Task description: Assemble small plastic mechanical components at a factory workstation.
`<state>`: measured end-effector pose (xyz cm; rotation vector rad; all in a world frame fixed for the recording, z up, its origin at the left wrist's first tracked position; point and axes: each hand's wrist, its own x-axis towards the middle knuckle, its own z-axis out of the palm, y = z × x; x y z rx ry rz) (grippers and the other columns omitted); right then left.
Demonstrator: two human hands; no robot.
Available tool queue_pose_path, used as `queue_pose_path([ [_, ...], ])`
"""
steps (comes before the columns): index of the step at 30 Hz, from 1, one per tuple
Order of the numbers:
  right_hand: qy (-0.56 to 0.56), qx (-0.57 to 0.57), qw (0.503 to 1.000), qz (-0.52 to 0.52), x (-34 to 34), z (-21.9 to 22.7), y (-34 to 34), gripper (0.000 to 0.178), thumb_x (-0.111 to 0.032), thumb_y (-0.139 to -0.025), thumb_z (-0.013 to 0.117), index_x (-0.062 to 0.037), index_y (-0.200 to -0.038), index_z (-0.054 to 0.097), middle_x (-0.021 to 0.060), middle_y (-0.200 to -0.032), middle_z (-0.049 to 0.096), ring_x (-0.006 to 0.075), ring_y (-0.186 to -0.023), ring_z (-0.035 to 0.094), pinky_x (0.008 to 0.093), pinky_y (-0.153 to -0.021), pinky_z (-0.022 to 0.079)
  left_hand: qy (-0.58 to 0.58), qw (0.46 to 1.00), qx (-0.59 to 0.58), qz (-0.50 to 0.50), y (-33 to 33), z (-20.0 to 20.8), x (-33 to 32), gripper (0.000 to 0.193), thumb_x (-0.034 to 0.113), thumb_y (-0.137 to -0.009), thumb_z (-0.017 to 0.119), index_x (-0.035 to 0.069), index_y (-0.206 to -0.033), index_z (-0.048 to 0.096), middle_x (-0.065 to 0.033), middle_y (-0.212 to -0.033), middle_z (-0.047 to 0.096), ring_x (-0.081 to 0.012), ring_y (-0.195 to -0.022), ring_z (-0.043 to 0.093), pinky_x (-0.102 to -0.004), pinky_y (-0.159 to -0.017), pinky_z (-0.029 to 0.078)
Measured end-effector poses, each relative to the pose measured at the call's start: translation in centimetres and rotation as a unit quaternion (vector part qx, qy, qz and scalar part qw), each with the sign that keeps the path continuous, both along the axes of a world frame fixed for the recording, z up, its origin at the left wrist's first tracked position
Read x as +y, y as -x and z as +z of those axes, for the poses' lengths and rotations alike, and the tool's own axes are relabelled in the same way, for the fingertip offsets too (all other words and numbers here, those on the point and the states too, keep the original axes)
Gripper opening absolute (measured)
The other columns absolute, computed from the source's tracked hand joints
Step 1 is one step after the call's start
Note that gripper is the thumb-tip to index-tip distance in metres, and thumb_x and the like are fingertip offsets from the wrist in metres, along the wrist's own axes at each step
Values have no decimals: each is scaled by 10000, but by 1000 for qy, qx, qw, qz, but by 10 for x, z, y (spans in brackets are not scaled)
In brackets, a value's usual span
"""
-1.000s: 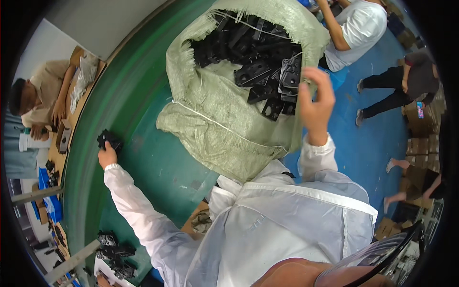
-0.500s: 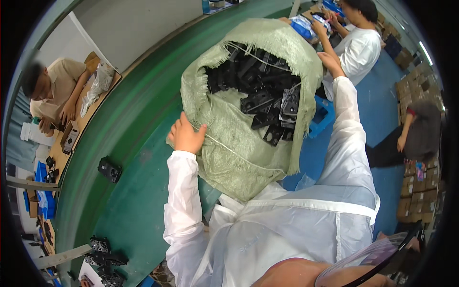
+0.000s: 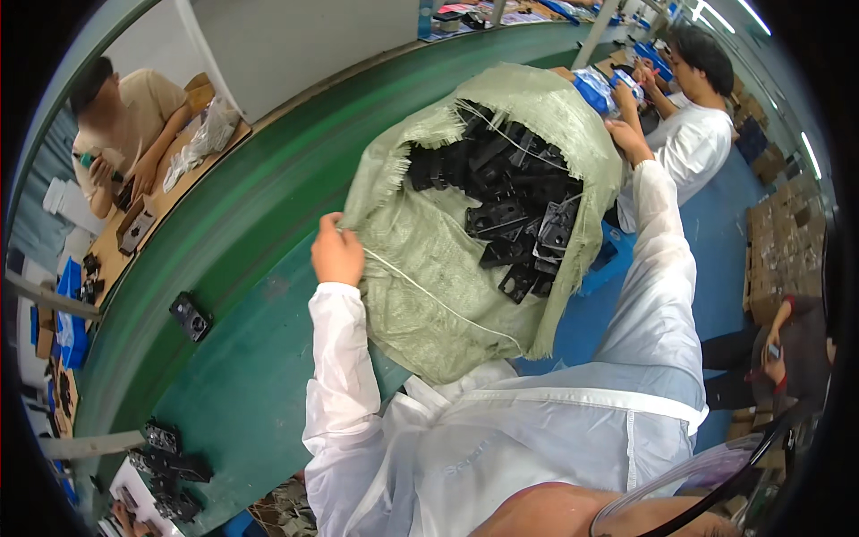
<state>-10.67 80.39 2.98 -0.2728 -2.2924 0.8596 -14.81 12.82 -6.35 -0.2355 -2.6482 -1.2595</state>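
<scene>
A pale green woven sack (image 3: 429,295) with a frayed mouth leans in front of me, its top folded open. Inside lie many black plastic parts (image 3: 501,219), some with round holes. My left hand (image 3: 338,255) is closed on the sack's left side, thumb and fingers bunched at the cloth near a white cord. At the sack's far right rim is my right hand (image 3: 631,141), arm stretched out; its fingers bend onto the edge and are partly hidden.
A green conveyor belt (image 3: 277,192) curves past on the left, carrying one black part (image 3: 191,316). More black parts (image 3: 165,465) are piled at lower left. Co-workers sit at left and far right; another person stands at right by stacked cartons (image 3: 787,242). A blue stool (image 3: 611,259) is beside the sack.
My left hand's fingers have drawn together from a spread pose on the sack. The whole view has shifted, so the sack sits lower and further right. The standing person at right appears lower.
</scene>
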Motion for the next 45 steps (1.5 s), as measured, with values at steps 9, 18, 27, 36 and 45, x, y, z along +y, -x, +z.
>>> queue_pose_path([
  [9,-54,150,987,-8,57,2,6,374,-107,-899,443,38,-1234,520,179,-1268,559,293,-1134,536,351,-999,376,29,999,22,30,17,13,-17,304,172,-832,609,33,-1102,625,-259,-883,685,-443,-858,654,-507,-770,495],
  [18,-300,49,927,-221,-53,120,26,477,-361,-947,481,49,-752,632,227,-776,625,309,-747,563,435,-701,438,84,996,-17,26,19,2,-17,347,282,-874,578,-23,-1005,677,-279,-929,680,-467,-891,649,-519,-811,505],
  [27,-33,155,985,-60,-162,174,24,442,-328,-955,602,40,-712,633,-25,-646,549,71,-627,442,285,-585,380,79,994,-55,47,20,3,-16,376,287,-910,479,-37,-929,668,-293,-929,673,-474,-884,643,-531,-803,500],
  [36,-11,107,990,-88,-173,184,58,423,-338,-930,620,74,-953,712,69,-823,694,130,-779,589,291,-740,468,198,976,68,65,-34,11,-12,583,351,-841,661,10,-1291,518,-246,-1268,551,-421,-1154,536,-510,-953,419],
  [45,-503,153,843,-112,-147,194,80,218,-88,-821,540,18,-697,685,198,-674,684,321,-609,685,404,-517,519,136,910,63,-388,-200,0,15,986,556,-661,793,64,-1431,422,-185,-1387,423,-387,-1292,379,-508,-1079,289],
])
